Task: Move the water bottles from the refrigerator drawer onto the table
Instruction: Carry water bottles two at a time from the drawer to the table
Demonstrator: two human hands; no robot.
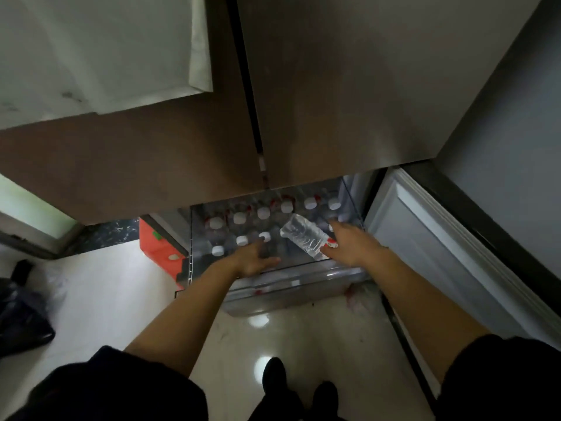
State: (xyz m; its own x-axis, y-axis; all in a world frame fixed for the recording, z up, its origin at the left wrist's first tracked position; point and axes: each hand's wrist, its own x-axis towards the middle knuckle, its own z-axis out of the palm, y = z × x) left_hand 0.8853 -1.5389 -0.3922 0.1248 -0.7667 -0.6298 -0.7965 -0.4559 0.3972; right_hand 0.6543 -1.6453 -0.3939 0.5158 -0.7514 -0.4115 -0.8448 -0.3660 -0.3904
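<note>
Since the refrigerator drawer at centre frame is packed with upright water bottles, caps close together, each is best taken by the neck or body and lifted straight up, so its neighbours stay standing. The loose bottle lying tilted across the others, right of centre, looks the easiest first pick. The left hand reaches into the near row with fingers loosely spread and thumb out, holding nothing that I can see. The right hand lies against the red-labelled end of the loose bottle, its fingers extended. Whether they close round it I cannot tell. No tabletop is in view.
</note>
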